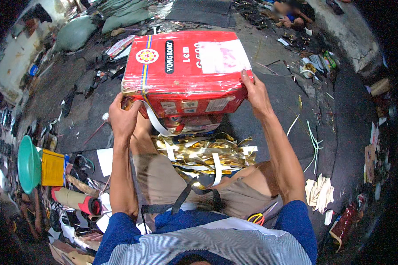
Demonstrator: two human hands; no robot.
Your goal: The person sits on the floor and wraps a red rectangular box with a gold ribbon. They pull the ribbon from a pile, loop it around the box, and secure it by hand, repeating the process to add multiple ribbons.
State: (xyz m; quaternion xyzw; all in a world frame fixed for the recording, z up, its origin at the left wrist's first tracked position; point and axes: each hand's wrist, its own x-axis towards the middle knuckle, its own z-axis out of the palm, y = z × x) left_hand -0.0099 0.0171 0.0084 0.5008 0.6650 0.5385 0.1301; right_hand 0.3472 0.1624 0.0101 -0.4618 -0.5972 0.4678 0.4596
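Note:
A red cardboard box [181, 81] wrapped in shiny clear tape is lifted and tilted in front of me, with a torn white patch on its top. My left hand [123, 115] grips its near left corner, thumb at the lower edge. On the near right corner, my right hand [255, 95] is closed with the thumb over the edge. A white strip [155, 121] curls down by my left thumb. Under the box shows part of another red printed object [194, 124], mostly hidden. Shiny gold strips [203, 152] lie heaped between my legs, mixed with white ones.
At left stand a green basin [28, 164] and a yellow container [53, 168], near a wooden-handled tool [82, 185] and a red-and-beige roll [70, 198]. Orange-and-yellow handles [256, 218] lie by my lap. Cream scraps [319, 193] sit right. Another person [294, 13] is far right.

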